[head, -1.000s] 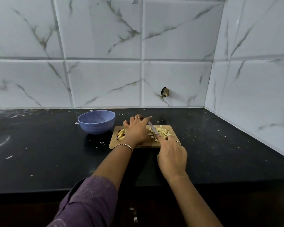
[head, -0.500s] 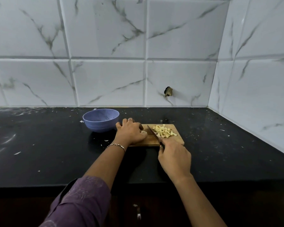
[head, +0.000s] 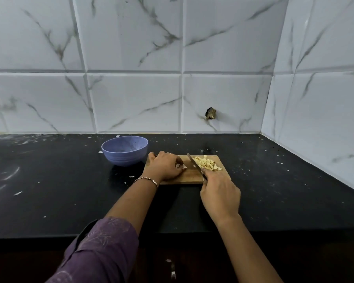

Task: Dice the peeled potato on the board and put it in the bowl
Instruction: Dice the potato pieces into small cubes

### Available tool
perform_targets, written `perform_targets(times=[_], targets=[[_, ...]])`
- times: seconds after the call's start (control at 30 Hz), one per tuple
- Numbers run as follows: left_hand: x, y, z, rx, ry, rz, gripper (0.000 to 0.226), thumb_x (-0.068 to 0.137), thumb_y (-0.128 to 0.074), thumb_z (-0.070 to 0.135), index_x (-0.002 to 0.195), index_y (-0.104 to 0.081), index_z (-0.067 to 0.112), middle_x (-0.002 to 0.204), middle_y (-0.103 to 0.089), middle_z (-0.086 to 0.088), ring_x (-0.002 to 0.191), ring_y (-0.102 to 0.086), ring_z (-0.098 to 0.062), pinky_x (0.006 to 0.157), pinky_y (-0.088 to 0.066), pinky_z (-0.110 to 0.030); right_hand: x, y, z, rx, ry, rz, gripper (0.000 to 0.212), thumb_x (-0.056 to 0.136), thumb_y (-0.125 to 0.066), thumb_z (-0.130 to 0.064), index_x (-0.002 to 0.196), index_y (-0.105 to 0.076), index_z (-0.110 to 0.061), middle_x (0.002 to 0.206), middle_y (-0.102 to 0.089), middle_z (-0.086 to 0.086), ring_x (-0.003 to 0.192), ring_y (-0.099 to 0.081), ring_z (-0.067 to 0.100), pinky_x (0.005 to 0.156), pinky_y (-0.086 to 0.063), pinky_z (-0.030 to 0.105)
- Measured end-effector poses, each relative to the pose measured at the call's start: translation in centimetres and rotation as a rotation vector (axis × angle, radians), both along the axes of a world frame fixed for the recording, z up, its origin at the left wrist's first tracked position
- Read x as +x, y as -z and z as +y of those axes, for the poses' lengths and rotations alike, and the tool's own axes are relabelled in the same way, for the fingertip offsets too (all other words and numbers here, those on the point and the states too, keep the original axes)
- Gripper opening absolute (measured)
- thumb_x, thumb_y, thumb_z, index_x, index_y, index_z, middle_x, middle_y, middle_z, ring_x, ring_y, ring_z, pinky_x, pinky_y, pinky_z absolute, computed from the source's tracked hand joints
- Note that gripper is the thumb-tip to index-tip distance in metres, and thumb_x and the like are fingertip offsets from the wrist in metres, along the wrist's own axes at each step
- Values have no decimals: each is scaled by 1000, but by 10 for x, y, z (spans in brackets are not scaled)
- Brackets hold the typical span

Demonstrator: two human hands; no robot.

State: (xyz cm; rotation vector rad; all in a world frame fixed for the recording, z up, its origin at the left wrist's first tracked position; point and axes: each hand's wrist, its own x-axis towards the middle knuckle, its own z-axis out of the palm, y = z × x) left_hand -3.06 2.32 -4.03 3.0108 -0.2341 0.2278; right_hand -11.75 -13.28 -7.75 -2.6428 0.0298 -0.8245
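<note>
Nearest the camera, a purple sleeve (head: 102,248) covers the left upper arm. Both forearms reach toward the board (head: 189,176).

Right hand (head: 221,195), at the board's near right corner: fingers wrapped tight round the handle of the knife (head: 193,162). The blade runs out over the board's middle, tip toward its far edge. It likely sits there to start the next cut beside the guiding hand.

Left hand (head: 165,166), bracelet (head: 145,179) at the wrist, over the board's left half: fingers curled down, pinning a small pale potato piece (head: 181,166) just left of the blade. Knuckles are tucked, probably to keep the fingertips off the edge.

On the board's far right lies the diced potato (head: 205,163), a loose heap, seemingly pushed aside to leave cutting room.

The bowl (head: 125,156) stands just off the board's left end on the counter (head: 49,190), close enough for a short transfer. No potato shows inside it.

Judgement: dicing nearly done, transfer not yet begun.

Behind the board rises the tiled wall (head: 131,99).
</note>
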Motion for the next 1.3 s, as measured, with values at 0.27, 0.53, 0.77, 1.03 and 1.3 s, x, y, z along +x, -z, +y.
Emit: perform_targets(times=[0.27, 0.53, 0.77, 1.03, 1.3], targets=[[2, -1, -9, 127, 56, -28, 35, 104, -38, 43, 129, -60, 38, 127, -61, 0, 126, -41, -21, 106, -19, -50, -2, -1, 0, 13, -3, -24, 41, 102, -48, -28, 143, -47, -34, 106, -61, -9, 94, -61, 11, 74, -53, 30], [-10, -5, -17, 185, 106, -131, 29, 100, -48, 36, 121, -67, 35, 118, -61, 1, 121, -47, -21, 101, -21, -47, -6, -4, 1, 31, -28, -34, 41, 102, -48, -30, 143, -47, -35, 103, -61, -9, 94, -60, 11, 75, -53, 30], [-29, 4, -22, 118, 40, -176, 25, 99, -47, 33, 107, -70, 26, 117, -62, -1, 118, -50, -22, 104, -21, -49, -15, -5, -1, 30, -64, -16, 38, 101, -50, -31, 138, -53, -37, 104, -61, -9, 93, -61, 11, 75, -52, 29], [-47, 17, -22, 42, 19, -261, 26, 99, -46, 27, 118, -65, 28, 118, -61, 1, 122, -47, -22, 108, -17, -52, -24, -3, -5, 3, -78, -4, 33, 100, -52, -28, 131, -60, -34, 103, -66, -10, 89, -64, 11, 72, -53, 29], [-57, 25, -19, 10, 3, -255, 31, 96, -44, 27, 115, -69, 25, 116, -66, -1, 124, -43, -23, 108, -18, -53, -25, -2, -1, -102, -101, 12, 37, 97, -54, -19, 131, -60, -33, 103, -69, -9, 89, -67, 12, 73, -56, 31]])
